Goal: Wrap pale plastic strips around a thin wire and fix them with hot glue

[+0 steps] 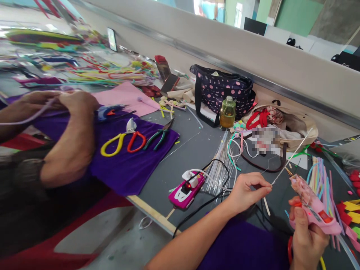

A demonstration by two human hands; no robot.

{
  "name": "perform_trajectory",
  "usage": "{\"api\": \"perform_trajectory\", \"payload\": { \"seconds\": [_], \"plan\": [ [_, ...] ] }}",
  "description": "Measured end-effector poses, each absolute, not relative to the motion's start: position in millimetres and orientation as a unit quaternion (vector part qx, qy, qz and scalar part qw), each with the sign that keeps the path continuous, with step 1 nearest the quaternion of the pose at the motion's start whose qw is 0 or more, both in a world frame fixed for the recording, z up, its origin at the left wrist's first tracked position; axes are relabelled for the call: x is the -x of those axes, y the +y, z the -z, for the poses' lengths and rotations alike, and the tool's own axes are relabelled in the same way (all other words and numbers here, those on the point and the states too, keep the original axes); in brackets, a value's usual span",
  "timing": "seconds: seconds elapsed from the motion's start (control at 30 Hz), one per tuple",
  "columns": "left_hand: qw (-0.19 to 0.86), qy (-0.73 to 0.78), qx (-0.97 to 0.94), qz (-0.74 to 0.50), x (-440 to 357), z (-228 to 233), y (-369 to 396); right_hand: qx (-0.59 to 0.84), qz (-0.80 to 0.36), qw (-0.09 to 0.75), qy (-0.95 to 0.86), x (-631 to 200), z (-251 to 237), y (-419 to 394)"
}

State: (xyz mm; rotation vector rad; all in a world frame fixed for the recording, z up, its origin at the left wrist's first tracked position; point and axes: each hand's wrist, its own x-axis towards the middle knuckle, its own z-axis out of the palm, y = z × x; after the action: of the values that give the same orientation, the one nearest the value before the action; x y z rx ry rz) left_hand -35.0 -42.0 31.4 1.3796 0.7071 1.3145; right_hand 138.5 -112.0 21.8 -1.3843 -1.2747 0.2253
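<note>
Your right hand (308,233) is wrapped around the pink glue gun (313,210), nozzle (289,172) angled up and leftward. Your left hand (249,189) tightly pinches the lower end of the thin rod (294,153). The rod's long axis slants up-right, away over the counter (182,155), passing just beside the nozzle; contact cannot be confirmed.

It's a craft workshop: pliers (164,130), glue gun (314,209).
</note>
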Motion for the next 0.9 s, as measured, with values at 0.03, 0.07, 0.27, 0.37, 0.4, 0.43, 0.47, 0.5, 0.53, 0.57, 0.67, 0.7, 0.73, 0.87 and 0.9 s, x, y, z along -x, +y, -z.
{"api": "perform_trajectory", "payload": {
  "seconds": [0.03,0.07,0.27,0.37,0.4,0.43,0.47,0.5,0.53,0.57,0.67,0.7,0.73,0.87,0.9],
  "plan": [
    [0.527,0.297,-0.577,-0.549,35.0,-31.0,-42.0,0.591,-0.094,0.585,-0.547,-138.6,-21.6,-111.7],
    [0.527,0.299,-0.578,-0.548,35.0,-30.9,-42.0,0.592,-0.088,0.586,-0.547,-138.9,-20.9,-111.7],
    [0.517,0.313,-0.596,-0.529,36.4,-34.2,-42.5,0.625,-0.098,0.565,-0.53,-143.1,-7.6,-115.4],
    [0.522,0.311,-0.591,-0.53,36.1,-35.6,-42.8,0.628,-0.132,0.561,-0.522,-142.9,-2.7,-116.9],
    [0.525,0.311,-0.588,-0.53,35.8,-35.4,-42.9,0.629,-0.136,0.559,-0.523,-142.3,-2.6,-117.0],
    [0.528,0.313,-0.585,-0.53,35.5,-34.8,-42.9,0.63,-0.135,0.557,-0.525,-141.6,-3.2,-116.9],
    [0.532,0.314,-0.581,-0.53,35.2,-33.8,-42.9,0.631,-0.131,0.554,-0.527,-140.9,-4.4,-116.7],
    [0.535,0.316,-0.578,-0.529,35.0,-32.6,-42.8,0.633,-0.123,0.553,-0.527,-140.4,-5.7,-116.4],
    [0.539,0.318,-0.574,-0.528,35.0,-31.2,-42.7,0.634,-0.115,0.553,-0.529,-139.9,-6.9,-116.0],
    [0.543,0.319,-0.57,-0.527,35.0,-29.7,-42.5,0.632,-0.109,0.551,-0.534,-139.6,-7.8,-115.7],
    [0.555,0.319,-0.558,-0.528,35.4,-26.0,-42.2,0.619,-0.11,0.548,-0.552,-138.6,-8.0,-115.0],
    [0.559,0.318,-0.553,-0.529,35.5,-25.2,-42.1,0.616,-0.115,0.547,-0.554,-137.9,-7.5,-115.0],
    [0.562,0.318,-0.549,-0.531,35.5,-24.6,-42.2,0.616,-0.119,0.548,-0.553,-136.9,-7.0,-115.1],
    [0.57,0.322,-0.535,-0.534,35.1,-25.3,-42.8,0.614,-0.136,0.557,-0.542,-131.7,-7.2,-115.9],
    [0.572,0.323,-0.531,-0.535,35.1,-25.9,-43.1,0.614,-0.139,0.559,-0.54,-130.5,-7.8,-116.1]
  ]
}}
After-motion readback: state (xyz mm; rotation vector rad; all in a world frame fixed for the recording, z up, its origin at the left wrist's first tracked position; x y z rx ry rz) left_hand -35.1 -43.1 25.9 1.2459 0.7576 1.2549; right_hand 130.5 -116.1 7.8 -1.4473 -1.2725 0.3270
